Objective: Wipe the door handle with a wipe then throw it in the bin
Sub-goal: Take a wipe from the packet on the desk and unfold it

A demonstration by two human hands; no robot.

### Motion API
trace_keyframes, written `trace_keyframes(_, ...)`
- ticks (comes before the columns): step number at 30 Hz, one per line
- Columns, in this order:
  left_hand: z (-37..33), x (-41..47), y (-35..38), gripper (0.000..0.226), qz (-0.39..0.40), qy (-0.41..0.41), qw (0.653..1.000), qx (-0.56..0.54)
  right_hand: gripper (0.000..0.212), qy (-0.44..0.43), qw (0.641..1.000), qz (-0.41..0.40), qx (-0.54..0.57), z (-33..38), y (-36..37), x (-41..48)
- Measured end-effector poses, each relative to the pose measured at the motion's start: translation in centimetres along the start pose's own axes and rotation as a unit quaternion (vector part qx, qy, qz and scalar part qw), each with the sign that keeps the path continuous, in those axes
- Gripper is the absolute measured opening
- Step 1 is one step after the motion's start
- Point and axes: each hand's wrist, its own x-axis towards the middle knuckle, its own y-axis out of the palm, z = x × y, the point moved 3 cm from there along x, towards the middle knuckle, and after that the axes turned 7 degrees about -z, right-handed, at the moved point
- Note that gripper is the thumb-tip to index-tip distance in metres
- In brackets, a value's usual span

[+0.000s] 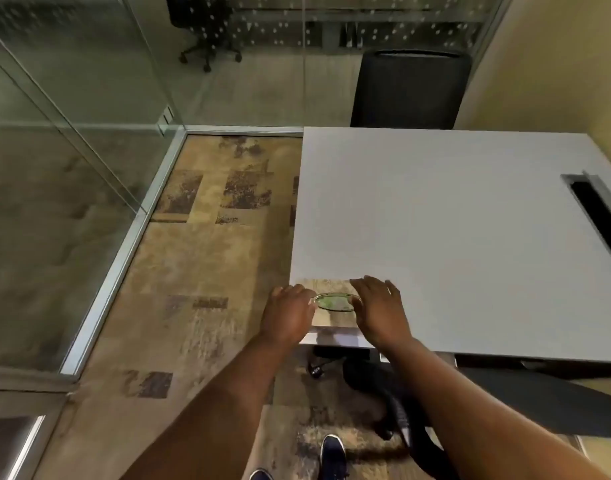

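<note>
A flat pack of wipes (335, 318) with a tan pattern and an oval green-tinted lid (337, 302) lies on the near left corner of the white table (453, 237). My left hand (290, 315) curls against the pack's left side, with a fingertip at the left end of the lid. My right hand (380, 306) hovers flat over the pack's right side, fingers spread and touching the lid's right end. No loose wipe shows. No door handle or bin is in view.
Glass partitions with metal frames (124, 237) run along the left and back. A black chair (409, 88) stands behind the table and another (394, 403) is tucked under its near edge. A cable slot (598, 216) sits at the table's right. Patterned carpet (210, 271) lies between.
</note>
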Motion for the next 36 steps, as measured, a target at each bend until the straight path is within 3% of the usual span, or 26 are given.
trace_keyframes(6, -2.1, 1.6, 4.3, 0.033, 0.073, -0.064, 0.995, -0.016, 0.036, -0.007, 0.99, 0.13, -0.05, -0.8, 3.6, 2.0)
trace_keyframes(10, -2.5, 2.4, 6.1, 0.04, 0.093, -0.089, 0.991, -0.019, 0.035, 0.008, 0.987, 0.152, -0.043, -1.2, 5.2, 2.7)
trace_keyframes(13, -2.4, 2.9, 6.9, 0.046, 0.084, -0.107, 0.99, -0.037, 0.029, 0.015, 0.989, 0.145, -0.039, -1.7, 6.1, 2.9)
trace_keyframes(18, -2.1, 3.8, 7.1, 0.028, 0.054, -0.121, 0.99, -0.053, 0.023, 0.023, 0.992, 0.118, -0.025, -2.4, 5.8, 2.9)
trace_keyframes(24, -2.2, 4.1, 6.1, 0.023, 0.035, -0.108, 0.991, -0.074, 0.016, 0.031, 0.995, 0.082, 0.042, -2.4, 3.6, 3.1)
trace_keyframes(31, -2.0, 3.8, 2.9, 0.05, 0.067, -0.092, 0.982, -0.149, 0.004, 0.081, 0.983, 0.075, 0.15, -1.7, 0.1, 3.2)
trace_keyframes(36, -2.0, 3.6, 0.2, 0.036, 0.064, -0.11, 0.966, -0.227, 0.004, 0.065, 0.972, 0.05, 0.222, 0.1, -2.8, 4.4)
